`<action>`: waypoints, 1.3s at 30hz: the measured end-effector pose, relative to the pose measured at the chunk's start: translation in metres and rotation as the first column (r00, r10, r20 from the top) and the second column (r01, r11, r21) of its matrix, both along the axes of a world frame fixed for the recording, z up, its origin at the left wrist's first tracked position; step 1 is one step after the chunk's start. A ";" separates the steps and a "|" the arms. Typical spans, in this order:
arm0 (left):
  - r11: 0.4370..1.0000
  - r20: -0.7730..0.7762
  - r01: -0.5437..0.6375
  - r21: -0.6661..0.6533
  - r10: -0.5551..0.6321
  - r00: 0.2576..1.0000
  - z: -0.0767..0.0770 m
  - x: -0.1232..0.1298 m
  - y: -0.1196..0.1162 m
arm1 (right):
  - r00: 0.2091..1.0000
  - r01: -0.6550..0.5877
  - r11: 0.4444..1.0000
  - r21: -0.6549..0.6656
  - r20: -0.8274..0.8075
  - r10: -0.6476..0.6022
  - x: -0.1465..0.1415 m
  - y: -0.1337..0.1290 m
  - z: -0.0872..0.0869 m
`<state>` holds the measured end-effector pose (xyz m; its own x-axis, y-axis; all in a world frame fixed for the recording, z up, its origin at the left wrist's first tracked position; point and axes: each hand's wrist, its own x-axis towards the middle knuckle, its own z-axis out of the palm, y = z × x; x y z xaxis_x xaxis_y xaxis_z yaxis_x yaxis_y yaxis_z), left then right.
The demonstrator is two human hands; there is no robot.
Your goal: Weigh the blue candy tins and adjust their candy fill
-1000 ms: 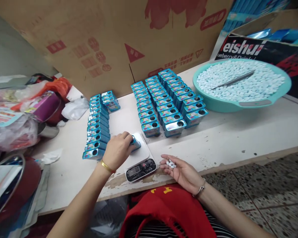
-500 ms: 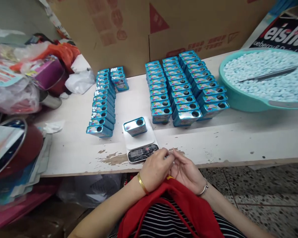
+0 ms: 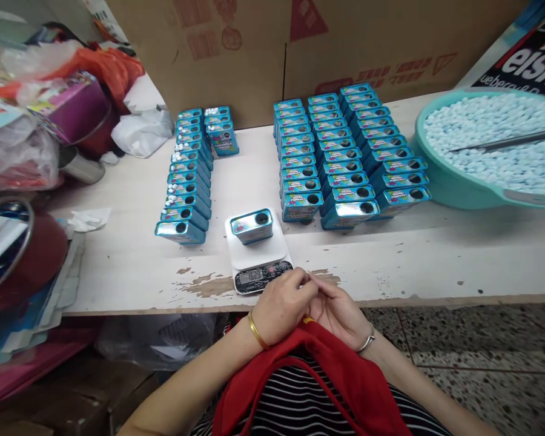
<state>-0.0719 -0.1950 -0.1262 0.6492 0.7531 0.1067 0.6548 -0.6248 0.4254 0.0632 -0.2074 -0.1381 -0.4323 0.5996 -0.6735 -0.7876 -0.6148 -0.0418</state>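
Observation:
My left hand (image 3: 285, 306), with a gold bangle at its wrist, has its fingers curled and pressed together over my right palm. Cupped below it with the palm up is my right hand (image 3: 340, 315); its fingertips are mostly hidden. What lies between the two hands I cannot make out. Just beyond them, a small white digital scale (image 3: 243, 259) sits near the table edge, its display lit with digits. On its pan a blue tin (image 3: 253, 227) stands upright, a dark round hole in its silvery top. My hands are beside the scale's lower right corner.
Rows of blue tins (image 3: 302, 207) stand right of the scale. Another row (image 3: 181, 231) is at left, several topped with white candies. A turquoise basin (image 3: 454, 188) of pale blue candies holds a metal scoop (image 3: 508, 142). A cardboard box (image 3: 254, 66) backs the table; bags crowd the left.
The camera view has shifted slightly, moving the tins and basin a little to the right. The scale's display now shows several digits. My hands stay together in nearly the same pose.

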 end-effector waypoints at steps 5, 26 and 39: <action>0.997 0.086 0.007 0.080 -0.014 0.996 0.012 -0.008 0.005 | 0.999 -0.024 0.999 0.033 -0.037 0.025 -0.005 0.008 0.002; 0.831 -0.045 0.022 0.556 0.003 0.999 0.039 -0.091 0.079 | 0.973 0.230 0.972 0.053 -0.044 -0.228 -0.054 0.074 0.034; 0.853 0.146 -0.187 0.488 0.132 0.980 0.015 -0.098 0.075 | 0.979 0.204 0.977 0.064 -0.034 -0.202 -0.049 0.074 0.033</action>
<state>-0.1696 -0.1201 -0.1116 0.4891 0.6738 0.5539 0.7333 -0.6615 0.1571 0.0143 -0.1330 -0.1047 -0.3140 0.7200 -0.6189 -0.8972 -0.4382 -0.0545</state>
